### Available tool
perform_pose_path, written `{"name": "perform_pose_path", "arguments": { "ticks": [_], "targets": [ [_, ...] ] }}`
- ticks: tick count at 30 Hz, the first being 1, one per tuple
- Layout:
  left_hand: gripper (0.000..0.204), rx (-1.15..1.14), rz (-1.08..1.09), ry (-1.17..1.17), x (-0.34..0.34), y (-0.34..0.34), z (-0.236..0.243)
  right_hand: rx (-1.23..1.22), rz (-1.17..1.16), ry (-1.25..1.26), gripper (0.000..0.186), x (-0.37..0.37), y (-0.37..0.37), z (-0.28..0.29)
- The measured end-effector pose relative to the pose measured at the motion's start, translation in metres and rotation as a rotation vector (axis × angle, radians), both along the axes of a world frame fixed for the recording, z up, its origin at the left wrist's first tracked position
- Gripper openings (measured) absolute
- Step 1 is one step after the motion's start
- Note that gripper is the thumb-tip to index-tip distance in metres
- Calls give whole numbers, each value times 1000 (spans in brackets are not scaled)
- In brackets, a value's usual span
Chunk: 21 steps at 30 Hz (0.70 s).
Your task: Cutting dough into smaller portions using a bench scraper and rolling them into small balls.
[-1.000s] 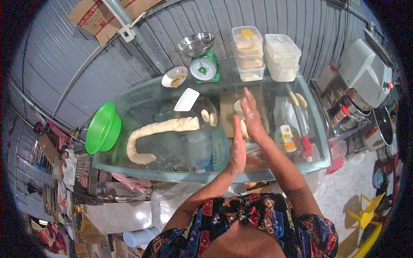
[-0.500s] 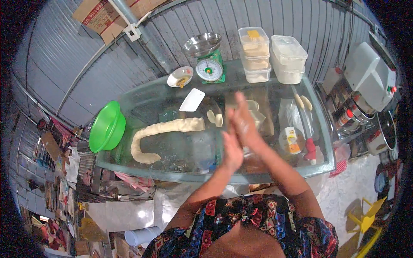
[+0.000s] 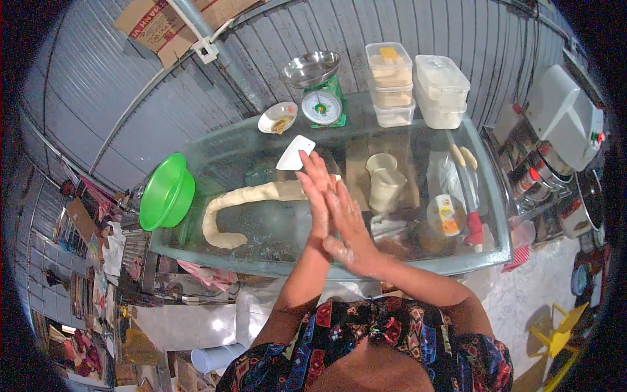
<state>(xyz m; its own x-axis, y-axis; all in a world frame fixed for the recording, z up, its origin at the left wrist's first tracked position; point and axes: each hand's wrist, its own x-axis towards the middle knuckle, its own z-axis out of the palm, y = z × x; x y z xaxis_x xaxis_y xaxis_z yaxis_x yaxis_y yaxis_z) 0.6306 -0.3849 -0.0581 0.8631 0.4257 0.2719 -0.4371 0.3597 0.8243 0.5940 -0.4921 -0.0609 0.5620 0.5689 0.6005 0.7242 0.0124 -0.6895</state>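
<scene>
- dough rope (image 3: pixel 261 193): lies on the glass table (image 3: pixel 281 236), hooked at its left end, presumably to fit its length;
- left hand (image 3: pixel 317 209) and right hand (image 3: pixel 351 225): fingers straight, palms pressed together, hiding part of the rope's right end; whether anything lies between cannot be told;
- white scraper (image 3: pixel 294 153): just beyond the rope, presumably for easy reach;
- green basin (image 3: pixel 181 196): left of the rope, presumably set aside
</scene>
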Motion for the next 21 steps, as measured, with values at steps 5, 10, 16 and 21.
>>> {"name": "perform_pose_path", "arguments": {
  "ticks": [5, 10, 16, 21],
  "targets": [
    [94, 171, -190, -71, -30, -56, -9, 233, 42, 346, 68, 85, -1, -1],
    [89, 355, -156, -27, -34, -76, -13, 375, -25, 639, 64, 107, -19, 12],
    [84, 202, -29, -33, -2, -20, -11, 82, -60, 178, 64, 28, 0, -20],
    [80, 146, 13, -4, 4, -9, -7, 172, -21, 119, 69, 18, -3, -26]
  ]
}}
